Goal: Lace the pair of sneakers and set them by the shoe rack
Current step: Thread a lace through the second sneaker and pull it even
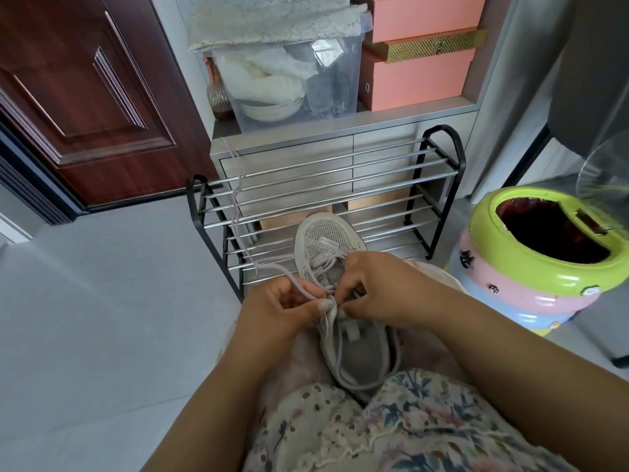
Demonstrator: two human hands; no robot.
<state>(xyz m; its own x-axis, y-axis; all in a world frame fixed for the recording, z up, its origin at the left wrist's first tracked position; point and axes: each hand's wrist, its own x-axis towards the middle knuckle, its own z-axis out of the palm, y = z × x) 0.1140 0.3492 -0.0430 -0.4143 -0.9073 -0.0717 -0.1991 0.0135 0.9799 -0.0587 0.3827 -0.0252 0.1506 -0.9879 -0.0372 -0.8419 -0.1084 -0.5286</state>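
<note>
One grey mesh sneaker [335, 264] lay on the person's lap, toe pointing far toward the black-framed metal shoe rack [326, 199] with its three tiers of silver bars. The left hand [282, 310] pinched one pale lilac shoelace [238, 212], whose loose end trailed far up over the rack. The right hand [377, 287] pinched the lace at the eyelets near the tongue. To the right stood one green, pink and blue bin [531, 264]; three salmon-pink storage boxes [418, 56] sat stacked far behind
</note>
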